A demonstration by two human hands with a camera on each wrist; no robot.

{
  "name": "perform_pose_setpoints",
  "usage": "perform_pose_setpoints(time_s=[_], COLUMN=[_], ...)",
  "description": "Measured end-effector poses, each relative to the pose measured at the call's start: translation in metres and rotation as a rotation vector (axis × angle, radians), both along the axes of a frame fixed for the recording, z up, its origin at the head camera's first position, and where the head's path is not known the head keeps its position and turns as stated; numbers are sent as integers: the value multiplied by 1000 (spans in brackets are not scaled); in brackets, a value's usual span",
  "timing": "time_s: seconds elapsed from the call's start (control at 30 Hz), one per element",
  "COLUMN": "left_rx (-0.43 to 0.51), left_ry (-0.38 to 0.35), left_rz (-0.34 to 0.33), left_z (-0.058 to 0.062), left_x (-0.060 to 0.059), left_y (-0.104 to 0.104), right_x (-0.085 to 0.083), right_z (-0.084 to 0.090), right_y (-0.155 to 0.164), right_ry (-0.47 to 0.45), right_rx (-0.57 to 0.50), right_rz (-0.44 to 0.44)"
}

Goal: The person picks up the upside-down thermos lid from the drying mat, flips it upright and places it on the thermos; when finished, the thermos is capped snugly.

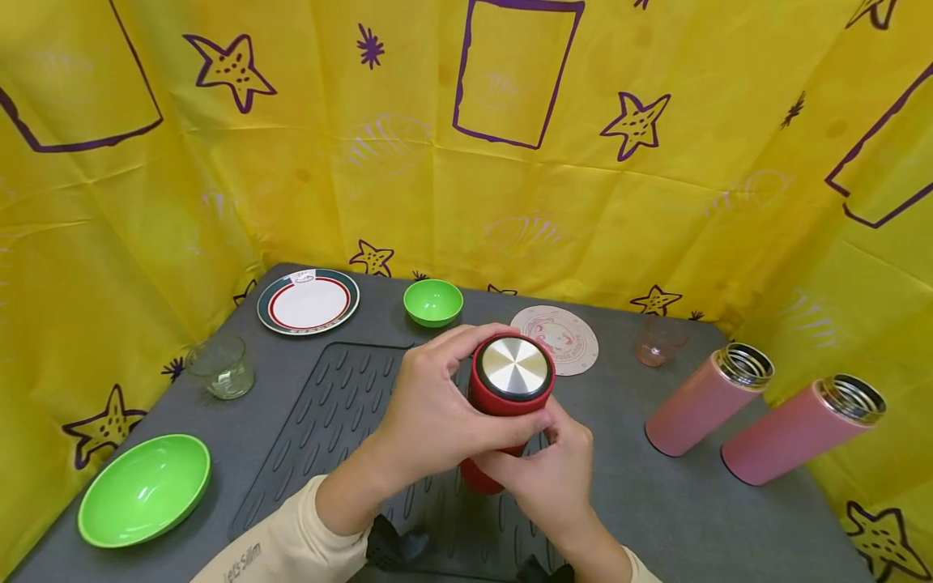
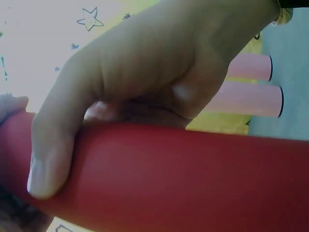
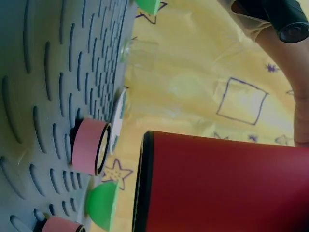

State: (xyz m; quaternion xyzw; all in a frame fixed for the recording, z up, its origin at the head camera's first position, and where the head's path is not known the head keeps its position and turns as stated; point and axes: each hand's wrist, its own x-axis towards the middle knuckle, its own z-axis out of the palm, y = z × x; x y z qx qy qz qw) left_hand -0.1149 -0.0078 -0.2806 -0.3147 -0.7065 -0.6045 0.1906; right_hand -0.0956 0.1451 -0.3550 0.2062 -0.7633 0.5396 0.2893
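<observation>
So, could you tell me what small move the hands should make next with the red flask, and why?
Probably twist the cap: the left hand curls around the red flask's steel-topped cap while the right hand grips the body below.

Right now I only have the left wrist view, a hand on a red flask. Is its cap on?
Observer: Yes, a steel-topped red cap sits on the red flask, the left hand curled round it.
Operator: And the other hand?
Observer: The right hand grips the flask's body lower down.
Operator: Are the pink flasks behind capped?
Observer: No, both pink flasks lie open-mouthed on their sides; a pink cap stands on the ribbed mat.
</observation>
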Motion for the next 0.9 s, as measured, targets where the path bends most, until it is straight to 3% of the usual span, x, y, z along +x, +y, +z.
perform_pose_setpoints(time_s=[0.17, 0.3, 0.43, 0.67, 0.73, 0.9], left_rx=[-20, -30, -30, -12, -2, 34], left_ry=[-59, -99, -109, -16, -5, -22], left_rz=[-194, -263, -192, 62, 77, 21], left_z=[4, 6, 4, 2, 2, 4], left_x=[-6, -9, -4, 4, 5, 3], left_y=[-9, -11, -6, 2, 2, -2], right_x=[1, 0, 0, 1, 1, 1], right_z=[0, 1, 2, 4, 4, 4], right_y=[3, 4, 3, -3, -4, -3], right_ry=[-96, -151, -134, -63, -38, -35], right_rx=[-69, -94, -101, -66, -44, -27], right_rz=[140, 210, 167, 19, -6, 4])
